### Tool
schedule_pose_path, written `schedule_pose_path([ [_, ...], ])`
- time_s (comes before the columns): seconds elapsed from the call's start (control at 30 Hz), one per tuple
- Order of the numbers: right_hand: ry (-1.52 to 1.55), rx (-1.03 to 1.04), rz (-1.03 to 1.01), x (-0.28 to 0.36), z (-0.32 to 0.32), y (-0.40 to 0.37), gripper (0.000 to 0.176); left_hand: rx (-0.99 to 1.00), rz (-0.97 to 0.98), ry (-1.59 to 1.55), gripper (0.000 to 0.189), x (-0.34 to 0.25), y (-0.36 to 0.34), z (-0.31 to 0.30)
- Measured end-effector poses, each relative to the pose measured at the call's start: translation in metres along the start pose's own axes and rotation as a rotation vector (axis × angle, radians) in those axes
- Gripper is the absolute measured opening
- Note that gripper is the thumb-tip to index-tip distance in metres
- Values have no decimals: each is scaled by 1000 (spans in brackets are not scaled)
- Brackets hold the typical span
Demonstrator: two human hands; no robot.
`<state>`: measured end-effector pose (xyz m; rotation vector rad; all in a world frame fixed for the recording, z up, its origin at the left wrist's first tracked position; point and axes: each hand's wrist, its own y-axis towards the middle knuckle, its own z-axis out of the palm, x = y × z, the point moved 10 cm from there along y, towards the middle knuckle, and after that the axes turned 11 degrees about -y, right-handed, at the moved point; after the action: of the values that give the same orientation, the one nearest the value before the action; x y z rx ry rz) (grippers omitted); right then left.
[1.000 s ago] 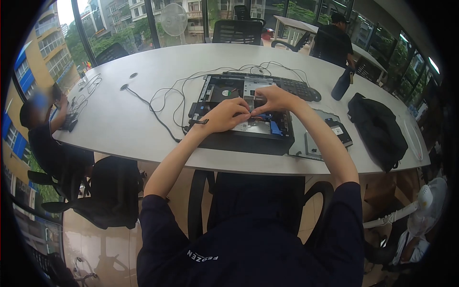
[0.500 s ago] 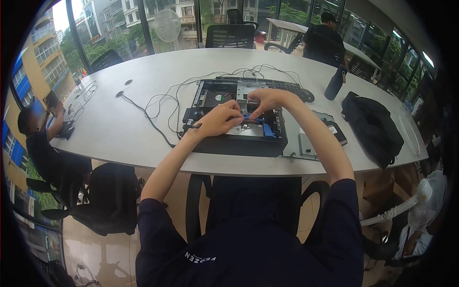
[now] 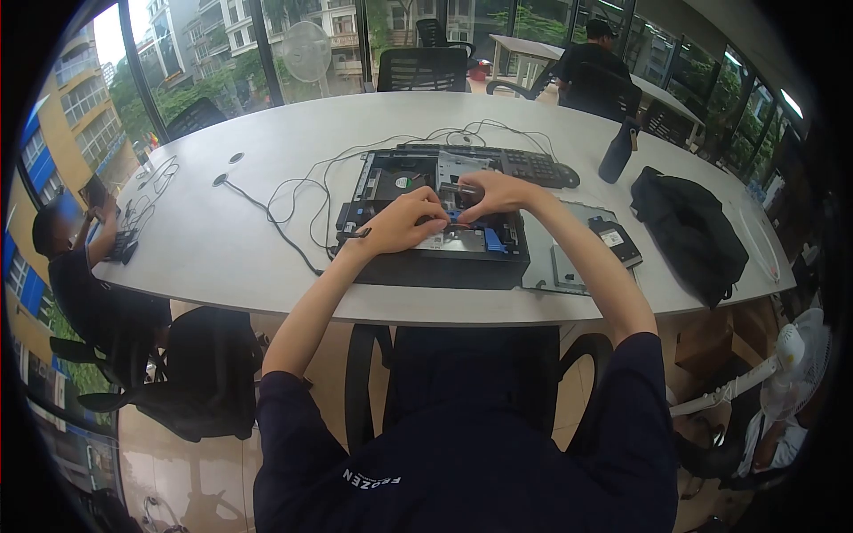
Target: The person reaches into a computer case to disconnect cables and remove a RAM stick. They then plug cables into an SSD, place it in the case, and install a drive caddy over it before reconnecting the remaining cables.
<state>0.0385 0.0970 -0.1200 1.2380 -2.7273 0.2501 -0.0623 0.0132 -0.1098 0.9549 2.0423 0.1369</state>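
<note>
An opened black desktop computer case (image 3: 435, 271) lies flat on the white table, its metal and blue inner parts showing. My left hand (image 3: 409, 222) is over the middle of the case, fingers bent together at a small blue part; what they pinch is too small to make out. Opposite it, my right hand (image 3: 487, 195) reaches in from the right with thumb and fingers curved toward the same blue part. A dark cylindrical thing shows within its grasp, too unclear to name. A blue latch (image 3: 494, 240) sits at the case's right front.
Behind the case lie a black keyboard (image 3: 533, 165) and thin cables. To the right are a metal panel (image 3: 569, 266) with a drive on it, a dark bottle (image 3: 618, 153) and a black bag (image 3: 689, 235). People sit at the far left and back right.
The view has shifted slightly. Both hands stay over the same spot in the case, with only small finger movement.
</note>
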Motion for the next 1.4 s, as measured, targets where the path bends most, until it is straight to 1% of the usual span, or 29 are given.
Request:
schedule_pose_path([
  [0.07, 82, -25, -23, -12, 7, 4, 74, -7, -13, -16, 18, 3, 0, -1],
  [0.1, 104, -117, -67, -2, -2, 3, 69, 0, 9, -9, 18, 1, 0, -1],
  [0.13, 101, -115, -73, 1, -8, 4, 69, 6, 30, 0, 18, 0, 0, -1],
  [0.2, 42, -35, -27, 4, -8, 1, 75, 11, 28, 7, 18, 2, -1, -1],
  [0.27, 48, -29, -21, -2, -5, 6, 76, 6, 19, -7, 19, 3, 0, -1],
  [0.33, 21, -80, -55, -1, -7, 9, 76, 9, 7, -18, 19, 3, 0, -1],
  [0.47, -18, -82, -52, 0, -5, 9, 75, 9, 14, -18, 21, 2, 0, -1],
  [0.53, -16, -135, -79, 2, -7, 11, 74, 15, 12, -12, 21, 2, 1, -2],
  [0.57, -44, -77, -47, -2, -2, 15, 72, 21, 13, -3, 21, 1, 0, -1],
  [0.67, 32, -82, -55, -5, 1, 18, 70, 22, 7, -12, 21, 3, 0, -1],
  [0.8, 33, -109, -42, -5, -6, 16, 69, 33, -23, -21, 21, 6, 3, 0],
  [0.87, 66, 8, -34, -3, 0, 18, 70, 54, -44, 7, 21, 9, 2, 3],
  [0.9, 67, 8, -35, -5, 3, 19, 70, 55, -45, 7, 21, 10, 2, 4],
  [0.97, 18, -116, -92, -3, -3, 19, 69, 72, -34, 33, 24, 11, 3, 7],
  [1.0, 18, -117, -92, -1, -5, 18, 69, 73, -34, 33, 24, 13, 4, 8],
  [1.07, -29, -1, -16, -4, 4, 17, 69, 80, 20, 36, 23, 11, 4, 9],
  [1.17, 31, -59, -59, -5, 5, 13, 68, 70, 31, 41, 20, 10, 4, 8],
  [1.27, 18, -70, -66, -5, 5, 13, 71, 68, -2, 44, 19, 11, 5, 8],
  [1.4, 4, -96, -81, -10, 10, 13, 72, 42, 29, 39, 19, 7, 4, 8],
])
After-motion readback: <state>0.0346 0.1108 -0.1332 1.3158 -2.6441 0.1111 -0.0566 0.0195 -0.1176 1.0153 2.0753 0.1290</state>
